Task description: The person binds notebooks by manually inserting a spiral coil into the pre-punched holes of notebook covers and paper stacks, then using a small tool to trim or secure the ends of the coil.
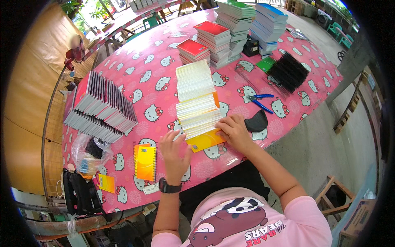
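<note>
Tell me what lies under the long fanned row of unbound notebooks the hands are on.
Under the near end of the row of unbound notebooks a yellow-orange cover sticks out, on the pink tablecloth. Both hands, left hand and right hand, rest there. Anything further beneath is covered.

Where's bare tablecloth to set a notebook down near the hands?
Free: the patch between the fanned notebook rows and the long unbound stack, above the left hand. Smaller: between the pliers and black combs. Crowded: the far edge, packed with notebook piles.
</note>
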### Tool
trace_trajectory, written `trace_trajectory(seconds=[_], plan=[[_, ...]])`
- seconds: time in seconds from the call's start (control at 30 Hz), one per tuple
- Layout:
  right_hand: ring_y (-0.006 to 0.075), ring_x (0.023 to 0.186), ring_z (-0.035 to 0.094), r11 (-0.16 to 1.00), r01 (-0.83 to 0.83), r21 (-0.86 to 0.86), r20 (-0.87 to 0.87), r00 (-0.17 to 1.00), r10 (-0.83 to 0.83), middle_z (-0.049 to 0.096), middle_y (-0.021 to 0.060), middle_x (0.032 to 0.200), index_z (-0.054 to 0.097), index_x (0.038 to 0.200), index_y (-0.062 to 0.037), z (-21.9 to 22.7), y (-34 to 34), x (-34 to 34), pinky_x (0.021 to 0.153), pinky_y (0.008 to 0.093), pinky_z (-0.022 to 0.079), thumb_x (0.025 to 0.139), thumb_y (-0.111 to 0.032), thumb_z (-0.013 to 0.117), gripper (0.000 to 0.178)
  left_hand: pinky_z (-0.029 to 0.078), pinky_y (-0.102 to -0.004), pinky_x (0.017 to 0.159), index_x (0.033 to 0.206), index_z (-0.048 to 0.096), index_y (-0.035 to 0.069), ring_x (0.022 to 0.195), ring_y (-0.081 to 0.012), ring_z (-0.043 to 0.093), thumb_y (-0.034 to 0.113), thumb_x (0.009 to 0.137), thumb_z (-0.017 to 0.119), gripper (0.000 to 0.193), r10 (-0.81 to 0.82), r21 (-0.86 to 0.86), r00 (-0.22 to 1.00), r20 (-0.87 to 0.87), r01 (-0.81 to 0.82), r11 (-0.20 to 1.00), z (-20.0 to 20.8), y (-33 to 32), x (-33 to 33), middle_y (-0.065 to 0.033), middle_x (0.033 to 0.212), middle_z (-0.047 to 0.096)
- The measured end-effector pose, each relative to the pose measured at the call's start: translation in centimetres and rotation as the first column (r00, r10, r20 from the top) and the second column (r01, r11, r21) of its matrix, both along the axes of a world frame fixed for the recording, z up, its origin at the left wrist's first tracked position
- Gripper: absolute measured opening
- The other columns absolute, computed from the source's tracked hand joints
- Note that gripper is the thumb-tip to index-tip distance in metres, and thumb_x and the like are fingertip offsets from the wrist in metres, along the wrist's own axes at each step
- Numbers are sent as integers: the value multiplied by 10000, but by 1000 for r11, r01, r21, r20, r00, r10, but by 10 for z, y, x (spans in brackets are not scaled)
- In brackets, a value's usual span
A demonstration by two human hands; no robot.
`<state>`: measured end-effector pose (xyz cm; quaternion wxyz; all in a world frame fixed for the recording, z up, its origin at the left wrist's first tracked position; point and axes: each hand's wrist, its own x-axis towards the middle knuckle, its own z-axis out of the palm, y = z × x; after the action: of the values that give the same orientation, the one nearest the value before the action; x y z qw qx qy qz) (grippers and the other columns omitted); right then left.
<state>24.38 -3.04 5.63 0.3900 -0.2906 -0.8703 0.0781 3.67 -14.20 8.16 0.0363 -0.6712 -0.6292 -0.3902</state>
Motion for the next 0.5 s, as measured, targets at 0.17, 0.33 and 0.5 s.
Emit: trace_trajectory(seconds=[0.17, 0.33, 0.5], plan=[[272, 877, 523, 981, -91, -174, -93, 993, 75, 576, 68, 893, 585, 886, -79, 3, -17, 5, 763, 397, 404, 655, -70, 696, 256, 340, -430, 988, 1183, 509, 54, 1140, -314, 453, 46, 710, 701, 511, 83, 77, 969, 232, -103, 992, -20, -1, 31, -150, 1232, 483], [173, 795, 540, 716, -352, -603, -490, 872, 16, 571, 55, 874, 595, 898, -44, 9, -58, 3, 705, 288, 427, 772, -84, 673, 154, 412, -302, 882, 1147, 486, 17, 987, -204, 531, -8, 723, 700, 476, -51, -8, 742, 669, 76, 997, -67, -24, 23, -126, 1132, 526], [96, 781, 546, 569, -361, -739, -561, 796, -225, 551, 36, 855, 556, 991, -30, -22, -70, -14, 681, 256, 458, 860, -121, 610, 169, 394, -347, 914, 1159, 472, 5, 1014, -256, 531, -3, 746, 667, 457, 55, -89, 742, 668, 7, 996, -56, -29, 49, -149, 1129, 524]])
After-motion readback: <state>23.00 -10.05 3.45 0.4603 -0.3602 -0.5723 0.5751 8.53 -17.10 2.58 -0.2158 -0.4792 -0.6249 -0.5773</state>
